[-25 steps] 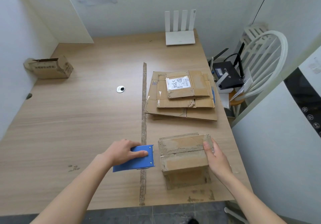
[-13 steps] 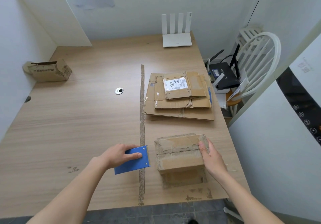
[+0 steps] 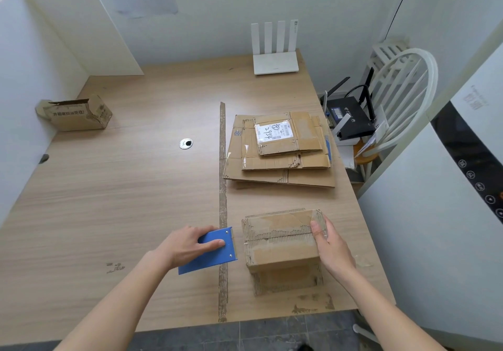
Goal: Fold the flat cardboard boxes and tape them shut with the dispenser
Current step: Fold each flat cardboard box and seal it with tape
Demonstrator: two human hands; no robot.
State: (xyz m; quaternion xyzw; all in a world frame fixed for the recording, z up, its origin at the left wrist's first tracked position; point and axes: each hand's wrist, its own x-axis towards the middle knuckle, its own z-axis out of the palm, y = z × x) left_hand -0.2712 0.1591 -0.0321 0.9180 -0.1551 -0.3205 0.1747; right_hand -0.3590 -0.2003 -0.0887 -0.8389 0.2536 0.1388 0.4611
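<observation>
L hand (image 3: 187,244) gripping blue dispenser (image 3: 208,252), just left of box (image 3: 281,241); R hand (image 3: 330,244) holding box's right end, thumb on top. Box sitting near-right on table (image 3: 122,187). Prob light, crushable cardboard — steadying at edges best.

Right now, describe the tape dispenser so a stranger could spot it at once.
Start at the wooden table and find its near edge. Left of the folded box, under the left hand, lies the tape dispenser. It is the only blue thing there.
</observation>
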